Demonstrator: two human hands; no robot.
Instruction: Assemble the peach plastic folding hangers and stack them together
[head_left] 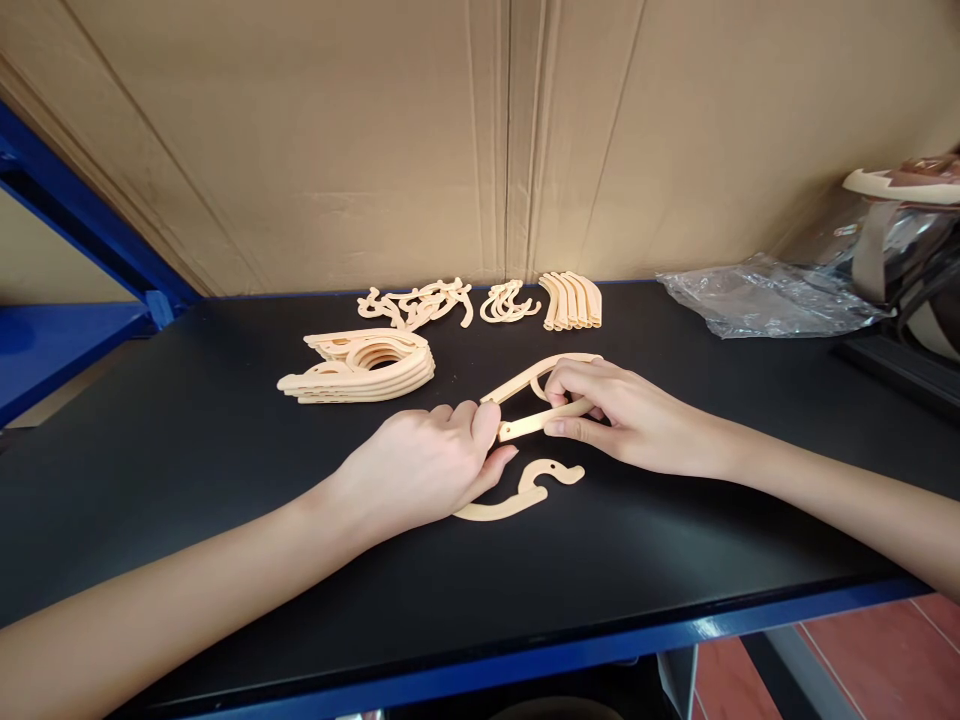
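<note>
"Hands first: what have they got?"

"Right hand [626,412] pinches the nearer cream bar [523,427] between thumb and fingers. Left hand [431,455] is curled at that bar's end—exactly what it grips, I can't tell."

"Where is this?"

"Above the middle of a black tabletop [187,430], with brown cardboard [337,130] behind. The farther cream bar [525,378] slants beyond the nearer one, reaching the left fingers."

"And the rest, big to small?"

"Clear plastic bag [765,295], crumpled at the back right. Then a neat stack of cream frames [367,382] beyond the left hand, and two loose curved pieces [499,511] in front, partly hidden by that hand. Along the back—a jumbled pile of hooked parts [431,300], a row of curved bars [574,300], and, between them, a small cluster of hooks [495,305]."
</note>
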